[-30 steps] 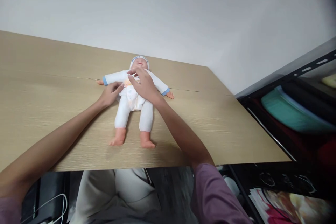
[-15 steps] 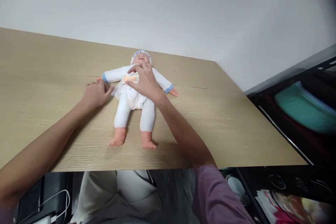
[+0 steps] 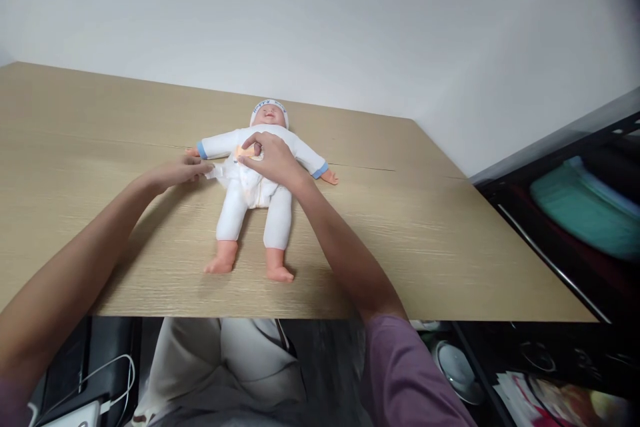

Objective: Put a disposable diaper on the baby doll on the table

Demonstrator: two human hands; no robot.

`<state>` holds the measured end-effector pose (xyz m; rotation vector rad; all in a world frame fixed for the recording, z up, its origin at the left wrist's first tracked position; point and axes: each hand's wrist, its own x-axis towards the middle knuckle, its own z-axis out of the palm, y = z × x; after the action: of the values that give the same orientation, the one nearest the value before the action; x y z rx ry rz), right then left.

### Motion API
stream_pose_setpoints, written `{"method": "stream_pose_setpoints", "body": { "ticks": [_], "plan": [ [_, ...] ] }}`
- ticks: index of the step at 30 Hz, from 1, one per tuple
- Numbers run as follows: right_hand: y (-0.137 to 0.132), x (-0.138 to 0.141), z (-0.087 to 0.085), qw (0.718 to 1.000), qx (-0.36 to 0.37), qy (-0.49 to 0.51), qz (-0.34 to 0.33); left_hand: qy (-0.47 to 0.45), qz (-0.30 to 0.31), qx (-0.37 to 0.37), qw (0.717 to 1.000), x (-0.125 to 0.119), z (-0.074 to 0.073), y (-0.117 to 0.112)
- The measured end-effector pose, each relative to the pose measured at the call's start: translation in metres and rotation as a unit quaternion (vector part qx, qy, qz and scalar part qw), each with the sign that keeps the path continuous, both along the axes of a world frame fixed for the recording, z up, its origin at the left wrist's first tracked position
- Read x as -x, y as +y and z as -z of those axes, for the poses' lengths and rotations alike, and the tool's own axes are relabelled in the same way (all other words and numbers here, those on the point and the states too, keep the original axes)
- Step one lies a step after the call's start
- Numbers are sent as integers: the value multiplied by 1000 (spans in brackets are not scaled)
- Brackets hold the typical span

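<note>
A baby doll [image 3: 277, 227] in a white suit with blue cuffs and a printed headband lies on its back, feet toward me. A white diaper [image 3: 253, 187] with an orange patch at the front is around its hips. My left hand [image 3: 183, 172] pinches the white side tab [image 3: 215, 172] of the diaper, drawn out to the left. My right hand [image 3: 273, 159] rests over the doll's belly, thumb and forefinger bent around the diaper's orange front edge. Whether those fingertips grip the edge cannot be made out.
The doll lies on a wooden table [image 3: 425, 233] against a pale wall [image 3: 320, 20]. To the right, a dark shelf holds a green item [image 3: 585, 207]. Below the table are a white cable [image 3: 131, 373], a round pale object [image 3: 455, 370] and colourful packets [image 3: 565, 400].
My left hand has closed its fingers on the diaper's side tab and pulled it outward. My right hand has dropped slightly, from near the doll's chin to its belly, its fingers drawn closer together.
</note>
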<state>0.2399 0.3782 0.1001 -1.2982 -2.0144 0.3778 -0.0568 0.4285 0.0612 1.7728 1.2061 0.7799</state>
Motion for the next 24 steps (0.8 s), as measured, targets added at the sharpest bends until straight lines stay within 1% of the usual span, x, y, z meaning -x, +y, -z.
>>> {"method": "stream_pose_setpoints", "body": {
  "ticks": [1,3,6,9,11,14,17,21,23,24],
  "plan": [
    [0,0,1,1000,-1,-1,-2,-25,14,23,999,0,-3,1],
    [1,1,2,1000,-4,-5,-2,-44,39,88,994,-2,-9,4],
    [1,1,4,1000,-5,-17,3,-112,25,128,985,-14,-20,6],
    [2,2,5,1000,-5,-23,-1,-163,31,161,973,-38,-29,5],
    [2,2,6,1000,-3,-20,-8,-165,33,171,971,-59,-34,4],
    [3,2,6,1000,9,-11,-10,-153,40,167,973,-86,-37,4],
    [6,0,7,1000,21,2,-13,-154,59,147,975,-100,-36,6],
    [9,-3,6,999,28,0,-27,-168,78,135,973,-98,-31,8],
    [9,-3,4,999,32,4,-25,-173,69,114,976,-95,-26,7],
    [8,-3,3,999,34,11,-24,-170,54,93,980,-94,-23,6]
  ]
}}
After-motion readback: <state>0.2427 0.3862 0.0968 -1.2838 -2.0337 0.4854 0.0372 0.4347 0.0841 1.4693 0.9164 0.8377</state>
